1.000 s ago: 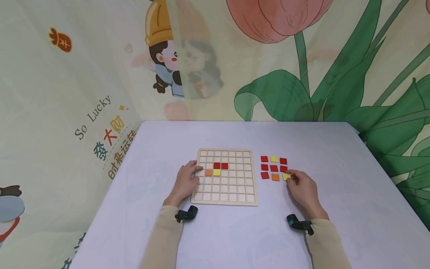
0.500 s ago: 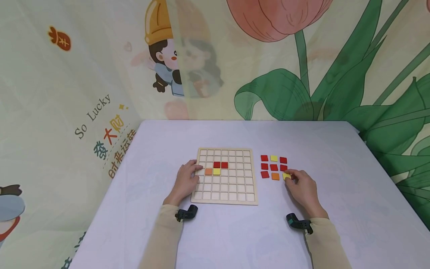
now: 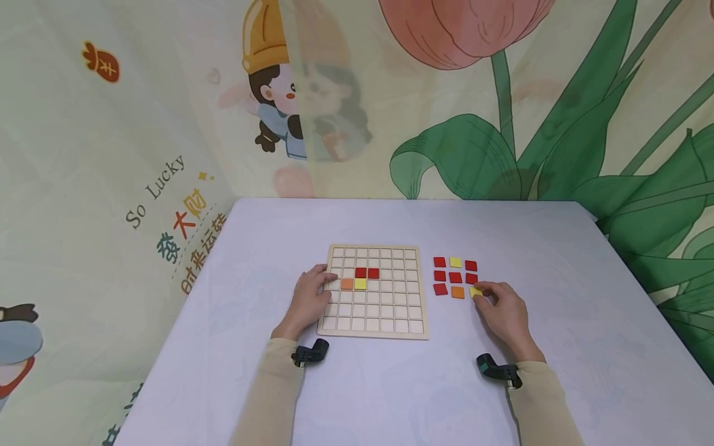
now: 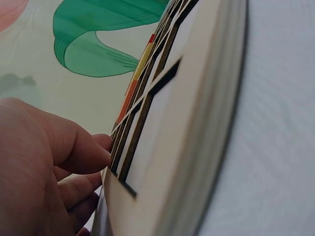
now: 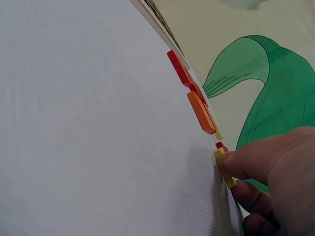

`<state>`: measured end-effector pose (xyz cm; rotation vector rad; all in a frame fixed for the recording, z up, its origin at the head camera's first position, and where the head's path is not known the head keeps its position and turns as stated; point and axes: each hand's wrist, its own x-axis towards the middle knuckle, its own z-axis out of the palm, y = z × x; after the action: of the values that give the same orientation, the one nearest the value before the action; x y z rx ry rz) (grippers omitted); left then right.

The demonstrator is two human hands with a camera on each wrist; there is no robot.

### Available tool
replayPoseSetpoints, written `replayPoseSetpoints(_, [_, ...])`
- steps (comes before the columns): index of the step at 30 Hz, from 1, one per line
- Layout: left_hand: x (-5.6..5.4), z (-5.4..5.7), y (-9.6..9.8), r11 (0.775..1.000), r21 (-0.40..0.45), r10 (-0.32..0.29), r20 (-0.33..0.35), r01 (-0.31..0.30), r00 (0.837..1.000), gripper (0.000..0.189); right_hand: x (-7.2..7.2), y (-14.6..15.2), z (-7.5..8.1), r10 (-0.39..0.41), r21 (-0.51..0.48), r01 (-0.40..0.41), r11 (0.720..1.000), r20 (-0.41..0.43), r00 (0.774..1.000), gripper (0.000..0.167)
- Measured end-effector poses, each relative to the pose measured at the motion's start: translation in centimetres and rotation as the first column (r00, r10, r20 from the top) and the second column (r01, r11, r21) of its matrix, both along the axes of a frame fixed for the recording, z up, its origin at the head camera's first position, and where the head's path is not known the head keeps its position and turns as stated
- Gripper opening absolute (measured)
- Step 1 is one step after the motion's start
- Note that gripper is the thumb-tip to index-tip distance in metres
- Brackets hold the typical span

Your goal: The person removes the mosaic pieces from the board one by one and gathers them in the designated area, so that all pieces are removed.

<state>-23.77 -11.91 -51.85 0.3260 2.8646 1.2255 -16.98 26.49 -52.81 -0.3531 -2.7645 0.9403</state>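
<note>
A wooden grid board (image 3: 379,337) lies on the white table. Set in its cells are two red tiles (image 3: 361,272), a yellow tile (image 3: 360,284) and an orange tile (image 3: 347,284). The left hand (image 3: 304,300) rests at the board's left edge, index finger reaching over the rim and thumb beside it. Right of the board, loose tiles form rows. At their near right corner, the right hand (image 3: 504,313) pinches a yellow square tile (image 5: 223,164); the thumb covers part of it in the right wrist view. Left of that tile sits a loose orange tile (image 3: 458,292).
Several loose red tiles (image 3: 439,275) and another yellow tile (image 3: 455,262) make up the other spots in the rows. Black wrist cameras (image 3: 310,353) are strapped on both sleeves. A printed cloth (image 3: 346,179) hangs behind the table (image 3: 390,396).
The right hand keeps its place at the yellow tile, and the left hand stays at the board's edge. The head view shifts very slightly.
</note>
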Motion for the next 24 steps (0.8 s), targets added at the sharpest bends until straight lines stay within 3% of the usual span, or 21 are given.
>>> replayPoseSetpoints(12, [0.1,0.2,0.0,1.000,0.001,0.007,0.004,-0.007,1.000,0.038,0.0,0.3,-0.3,-0.048,-0.054,0.047,0.997,-0.014,0.999,0.032])
replayPoseSetpoints(24, [0.1,0.2,0.0,1.000,-0.004,0.012,0.010,-0.012,1.000,0.037,0.1,-1.6,0.3,-0.123,-0.207,0.100,0.973,-0.097,0.988,0.027])
